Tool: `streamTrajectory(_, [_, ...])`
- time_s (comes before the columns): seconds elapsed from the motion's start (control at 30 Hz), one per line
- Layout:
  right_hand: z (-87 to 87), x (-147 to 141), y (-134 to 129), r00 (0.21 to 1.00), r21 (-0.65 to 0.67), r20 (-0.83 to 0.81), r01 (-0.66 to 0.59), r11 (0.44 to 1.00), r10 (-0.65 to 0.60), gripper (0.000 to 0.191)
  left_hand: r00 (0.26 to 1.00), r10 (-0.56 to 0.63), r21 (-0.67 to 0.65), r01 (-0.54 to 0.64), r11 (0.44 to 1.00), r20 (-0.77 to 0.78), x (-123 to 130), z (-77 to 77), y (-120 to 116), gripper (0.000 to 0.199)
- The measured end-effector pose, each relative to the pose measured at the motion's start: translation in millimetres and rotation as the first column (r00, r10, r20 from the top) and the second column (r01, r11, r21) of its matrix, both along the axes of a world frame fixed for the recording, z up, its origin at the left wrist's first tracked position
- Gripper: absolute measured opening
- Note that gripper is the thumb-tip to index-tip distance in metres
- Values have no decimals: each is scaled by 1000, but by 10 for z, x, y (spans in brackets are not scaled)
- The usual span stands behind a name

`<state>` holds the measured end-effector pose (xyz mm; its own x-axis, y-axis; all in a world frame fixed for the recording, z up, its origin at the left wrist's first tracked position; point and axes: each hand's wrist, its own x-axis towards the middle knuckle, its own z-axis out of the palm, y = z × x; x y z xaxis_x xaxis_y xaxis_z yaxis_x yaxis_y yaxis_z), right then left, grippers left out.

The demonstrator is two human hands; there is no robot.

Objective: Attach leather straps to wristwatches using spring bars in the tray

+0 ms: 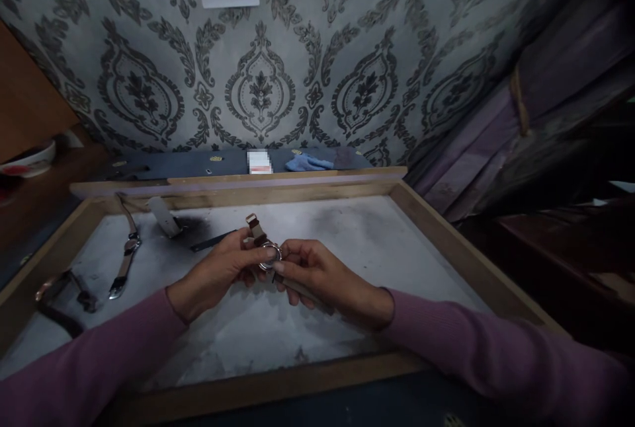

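Both my hands meet over the middle of a shallow wooden tray (pixel 446 242), closed around one wristwatch (pixel 257 231). Its case is round and silvery, and a brown strap with a buckle sticks up from it. My left hand (pixel 225 265) grips the case with the thumb across the watch face. From the other side, my right hand (pixel 317 271) pinches the case edge and the lower strap. Fingers hide part of that lower strap. Just behind my left hand lies a dark flat strip (pixel 213 240), partly covered by it.
At the tray's left lie a watch with a pale strap (pixel 129 248) and a dark-strapped watch (pixel 62 288). A white curved object (pixel 165 217) stands near the back wall. Beyond the rim are a blue cloth (pixel 310 162) and a small white box (pixel 259 161).
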<state>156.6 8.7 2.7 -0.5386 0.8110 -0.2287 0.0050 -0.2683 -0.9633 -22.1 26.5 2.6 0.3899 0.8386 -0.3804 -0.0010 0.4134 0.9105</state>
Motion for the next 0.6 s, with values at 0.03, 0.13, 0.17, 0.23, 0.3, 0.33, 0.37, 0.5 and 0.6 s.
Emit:
streamTrajectory(0.03, [0,2,2,1000,-7,-2,1,1000,-1,29,1000,-5,20,6,1000,-15,-1,-2,6,40])
streamTrajectory(0.13, [9,12,9,1000,-18,-1,4,1000,-4,28,992,-62,78,71,994,-108,-34,11,44,41])
streamTrajectory(0.17, [14,17,11,1000,-21,4,7,1000,-7,27,982,-95,91,111,990,-163,-55,26,61,42])
streamTrajectory(0.23, [24,27,15,1000,-25,10,10,1000,-10,26,938,-136,157,194,968,-318,-110,70,92,46])
streamTrajectory(0.3, [28,36,21,1000,-31,9,2,1000,-1,23,863,-9,356,218,908,-506,-168,132,106,47])
streamTrajectory(0.33, [28,39,25,1000,-36,8,-10,999,10,22,819,116,490,216,844,-561,-193,165,105,43])
streamTrajectory(0.37, [28,42,29,1000,-42,8,-26,999,27,22,790,218,603,227,764,-573,-212,196,99,38])
streamTrajectory(0.5, [25,43,39,997,-44,20,-69,997,69,24,837,-3,691,453,563,-547,-239,264,69,23])
streamTrajectory(0.6, [25,44,42,995,-41,27,-97,994,99,24,808,-204,607,558,566,-553,-242,247,76,21])
